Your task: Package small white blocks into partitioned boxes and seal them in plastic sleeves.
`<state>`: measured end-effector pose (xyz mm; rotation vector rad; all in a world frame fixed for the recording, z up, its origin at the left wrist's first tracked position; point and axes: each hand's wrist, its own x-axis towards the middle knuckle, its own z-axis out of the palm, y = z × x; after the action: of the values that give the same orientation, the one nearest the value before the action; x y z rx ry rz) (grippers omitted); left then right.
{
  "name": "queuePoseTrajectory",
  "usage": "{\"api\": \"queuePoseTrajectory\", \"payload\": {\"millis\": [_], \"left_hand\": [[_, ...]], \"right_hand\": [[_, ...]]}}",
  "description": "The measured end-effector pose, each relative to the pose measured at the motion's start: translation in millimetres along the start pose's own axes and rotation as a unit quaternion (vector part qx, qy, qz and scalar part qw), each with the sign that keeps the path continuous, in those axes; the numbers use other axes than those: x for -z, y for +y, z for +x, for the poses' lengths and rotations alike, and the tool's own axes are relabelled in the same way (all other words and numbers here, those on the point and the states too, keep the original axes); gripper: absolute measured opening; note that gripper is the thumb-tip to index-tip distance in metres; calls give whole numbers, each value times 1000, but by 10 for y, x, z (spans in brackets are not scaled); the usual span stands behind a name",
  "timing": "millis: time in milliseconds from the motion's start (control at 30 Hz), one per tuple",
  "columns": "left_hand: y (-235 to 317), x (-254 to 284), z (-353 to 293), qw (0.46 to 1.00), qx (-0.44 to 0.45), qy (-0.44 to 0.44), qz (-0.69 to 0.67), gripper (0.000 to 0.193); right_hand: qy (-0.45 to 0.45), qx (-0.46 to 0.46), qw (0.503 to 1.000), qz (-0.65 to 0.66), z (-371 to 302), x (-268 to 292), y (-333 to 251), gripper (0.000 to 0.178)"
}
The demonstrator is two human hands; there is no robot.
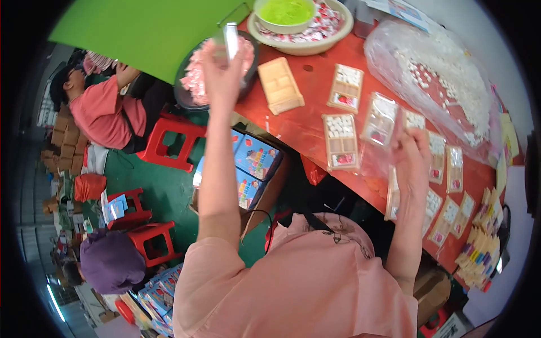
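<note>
My left hand (221, 70) is raised over a dark bowl (183, 100) of pink pieces (196, 73). Its fingers close round a shiny, silvery-white flat piece (231, 42), blurred by motion. On the red table, my right hand (413, 155) has its bent fingers at the edge of a clear plastic bag (373, 160). A small divided tray (379, 118) with white pieces and a red item lies in that bag. Left of it are two similar trays, one upper (345, 87) and one lower (341, 143). An empty wooden-coloured divided tray (280, 84) lies near the bowl.
A large clear bag of white pieces (445, 84) lies at the back right. Several filled trays (445, 219) and a stack of trays (479, 253) stand to the right. A basin (338, 42) holds wrapped packets. Below are a box of blue packages (256, 155), red stools (174, 143) and a seated person (107, 112).
</note>
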<state>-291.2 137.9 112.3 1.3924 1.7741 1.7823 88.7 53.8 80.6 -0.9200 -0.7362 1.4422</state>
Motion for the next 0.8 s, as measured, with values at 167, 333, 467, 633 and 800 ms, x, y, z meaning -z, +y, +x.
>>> {"api": "queuePoseTrajectory", "payload": {"millis": [167, 333, 467, 633, 800], "left_hand": [[-542, 309, 305, 981, 3, 15, 195, 51], [120, -198, -537, 953, -227, 38, 199, 35], [512, -705, -1683, 957, -35, -276, -85, 44], [626, -1029, -2153, 870, 212, -326, -302, 58], [661, -965, -2138, 808, 320, -340, -358, 65]], "right_hand": [[32, 19, 998, -46, 102, -266, 154, 26], [30, 98, 982, -157, 29, -392, 195, 27], [0, 147, 974, -174, -29, -599, 249, 28], [1, 105, 986, -129, -117, -635, 290, 27], [-99, -112, 989, 15, -98, -351, 284, 18]]}}
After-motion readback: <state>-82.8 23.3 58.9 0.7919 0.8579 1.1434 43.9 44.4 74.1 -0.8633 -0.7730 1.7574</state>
